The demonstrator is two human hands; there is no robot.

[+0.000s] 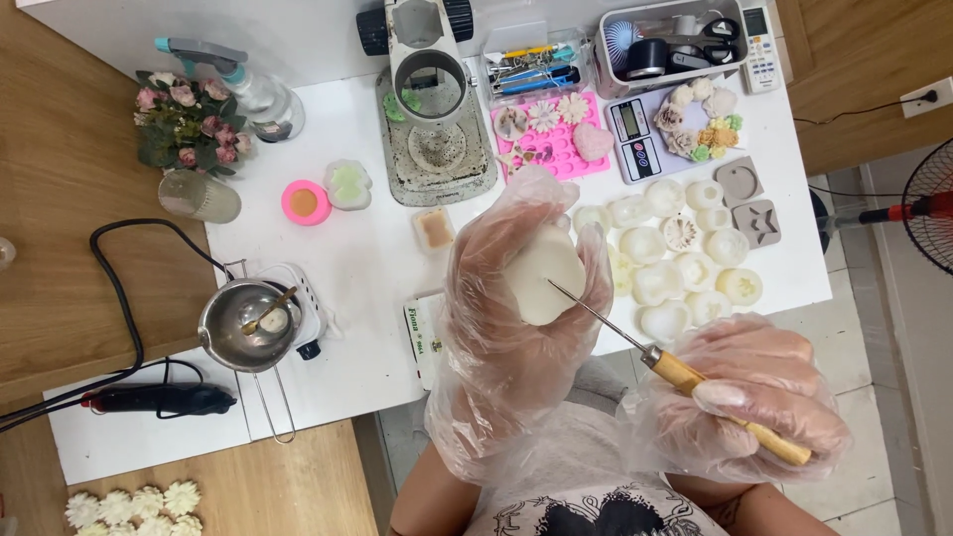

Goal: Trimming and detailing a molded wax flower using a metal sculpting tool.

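Centrally, left hand [516, 298] cupping white wax piece [543, 273], right hand [749, 397] gripping awl [685, 375]

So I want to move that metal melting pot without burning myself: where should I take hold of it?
Probably by the wire handle, coming from the table's near edge. It sticks out from the melting pot toward you, away from the bowl. A spoon rests inside, so keep it level.

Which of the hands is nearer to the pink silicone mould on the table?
Left. The left hand, holding a white wax piece, sits just below the pink silicone mould. The right hand, gripping a wooden-handled awl, is farther off, lower and beyond the table's edge.
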